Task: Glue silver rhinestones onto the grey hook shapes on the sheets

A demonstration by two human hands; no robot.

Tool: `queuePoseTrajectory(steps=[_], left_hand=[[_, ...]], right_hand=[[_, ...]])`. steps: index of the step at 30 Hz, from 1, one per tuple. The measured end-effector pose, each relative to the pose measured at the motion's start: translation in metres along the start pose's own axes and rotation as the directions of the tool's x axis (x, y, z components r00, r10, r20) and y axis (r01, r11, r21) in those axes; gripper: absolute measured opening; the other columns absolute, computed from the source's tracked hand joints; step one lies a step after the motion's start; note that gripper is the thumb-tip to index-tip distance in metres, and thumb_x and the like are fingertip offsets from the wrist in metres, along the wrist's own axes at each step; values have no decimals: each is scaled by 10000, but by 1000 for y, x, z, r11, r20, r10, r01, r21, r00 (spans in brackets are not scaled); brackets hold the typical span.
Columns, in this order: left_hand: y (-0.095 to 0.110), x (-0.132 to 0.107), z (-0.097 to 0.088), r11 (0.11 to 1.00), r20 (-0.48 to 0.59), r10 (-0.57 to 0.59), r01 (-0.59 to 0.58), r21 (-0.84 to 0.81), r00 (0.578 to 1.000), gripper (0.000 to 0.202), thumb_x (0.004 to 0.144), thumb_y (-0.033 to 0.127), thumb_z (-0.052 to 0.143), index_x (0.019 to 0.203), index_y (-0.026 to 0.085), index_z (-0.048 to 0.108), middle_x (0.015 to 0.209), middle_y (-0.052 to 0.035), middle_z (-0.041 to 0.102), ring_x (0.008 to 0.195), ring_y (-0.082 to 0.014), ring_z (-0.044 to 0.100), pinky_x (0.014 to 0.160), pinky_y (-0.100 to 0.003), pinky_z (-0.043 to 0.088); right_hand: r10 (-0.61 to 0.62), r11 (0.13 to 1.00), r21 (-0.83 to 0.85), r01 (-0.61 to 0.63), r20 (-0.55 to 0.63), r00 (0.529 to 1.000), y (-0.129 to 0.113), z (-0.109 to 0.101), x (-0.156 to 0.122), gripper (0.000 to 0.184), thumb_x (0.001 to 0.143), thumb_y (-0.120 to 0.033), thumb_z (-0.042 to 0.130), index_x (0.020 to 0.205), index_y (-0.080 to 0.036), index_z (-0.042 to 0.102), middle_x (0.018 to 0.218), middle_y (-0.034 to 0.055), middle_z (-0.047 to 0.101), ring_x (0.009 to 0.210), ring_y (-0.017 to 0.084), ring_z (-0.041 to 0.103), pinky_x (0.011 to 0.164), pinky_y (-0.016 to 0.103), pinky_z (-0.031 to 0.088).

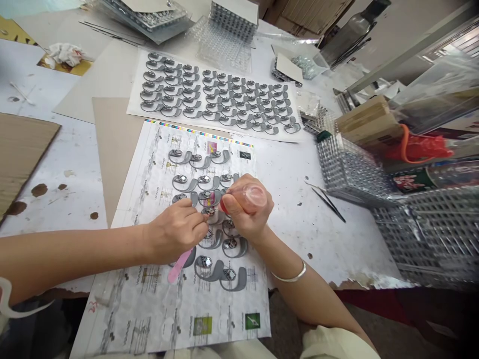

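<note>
My right hand [258, 219] is wrapped around a small translucent reddish squeeze bottle [253, 197], tipped downward over the printed sheet [220, 319]. Close beside it on the left, my left hand [175, 232] is closed on a pink plastic stick [178, 267], whose flat end sticks out below the fist. Under and around both hands lie grey curved pieces with shiny round tops [204, 262], spread in rows on the sheet. The bottle's tip is hidden by my fingers, and some pieces are covered by my hands.
Behind the printed sheet, a white board [194, 117] carries many similar grey pieces in rows. Tweezers [329, 203] lie to the right, near stacked clear trays [348, 164]. Brown cardboard [26, 154] lies at the left, and a crumpled tissue [65, 54] at the back left.
</note>
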State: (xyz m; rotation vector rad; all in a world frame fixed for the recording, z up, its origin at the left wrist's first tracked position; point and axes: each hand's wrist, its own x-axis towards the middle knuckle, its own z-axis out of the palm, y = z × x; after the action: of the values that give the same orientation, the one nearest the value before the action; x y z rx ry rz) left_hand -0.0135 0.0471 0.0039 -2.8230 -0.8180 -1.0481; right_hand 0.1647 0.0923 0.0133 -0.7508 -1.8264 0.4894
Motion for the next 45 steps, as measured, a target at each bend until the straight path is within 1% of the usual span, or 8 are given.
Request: queuePoseTrajectory(steps=[5,11,14,21,24,30,38,45], left_hand=[[0,-1,0,1000,3,6,-6,7,1000,257,876,18,444,667,122,552,649,-65,647,501,-132,507,513,-296,361],[-1,-2,3,1000,1,-1,1,5,1000,292,855,30,509,583,136,495,651,-58,649,513,-128,517,524,-295,356],[-4,-3,3,1000,15,-6,7,-22,1000,260,857,29,514,620,135,507,653,-53,647,531,-130,535,541,-291,366],[-9,-3,2,997,-7,4,-5,-74,1000,195,865,35,506,700,139,499,638,-34,620,529,-133,547,540,-284,353],[-11,-3,2,993,-4,13,-13,-117,1000,160,865,41,487,747,144,519,654,-30,622,555,-138,566,556,-282,375],[-16,-3,1,982,23,-16,20,-186,1000,130,843,69,478,788,149,565,684,-40,642,585,-148,576,576,-283,421],[-19,-3,2,965,23,-57,61,-257,998,106,806,48,507,799,136,565,692,-34,655,565,-137,581,567,-271,407],[-27,1,0,940,31,-78,84,-330,996,99,802,71,517,773,159,552,681,0,663,530,-112,551,573,-258,391]], right_hand=[[-5,1000,-20,5,2,1000,-3,-1,2,134,799,-206,613,683,-200,546,608,16,571,553,152,530,500,324,455],[-40,999,-8,40,4,999,-5,0,4,119,789,-199,621,697,-193,546,603,16,562,548,141,514,487,307,443],[-64,998,8,64,0,998,-5,0,4,123,785,-190,626,691,-193,547,604,18,564,547,140,513,480,300,440],[-44,999,8,44,8,999,-5,0,3,100,781,-206,628,715,-195,554,621,20,578,543,145,522,480,303,450],[-31,999,21,30,18,999,-4,0,1,86,779,-198,631,732,-194,559,636,22,578,559,144,521,494,308,454],[-42,998,50,40,22,999,-4,1,0,93,775,-157,633,741,-198,557,647,12,569,578,141,511,508,306,436],[-7,996,88,7,8,1000,-1,2,-3,92,791,-179,625,735,-204,558,658,12,565,602,153,529,537,324,440],[-33,995,99,34,-9,999,0,4,-3,93,802,-175,617,742,-201,550,669,12,567,607,148,530,538,319,436]])
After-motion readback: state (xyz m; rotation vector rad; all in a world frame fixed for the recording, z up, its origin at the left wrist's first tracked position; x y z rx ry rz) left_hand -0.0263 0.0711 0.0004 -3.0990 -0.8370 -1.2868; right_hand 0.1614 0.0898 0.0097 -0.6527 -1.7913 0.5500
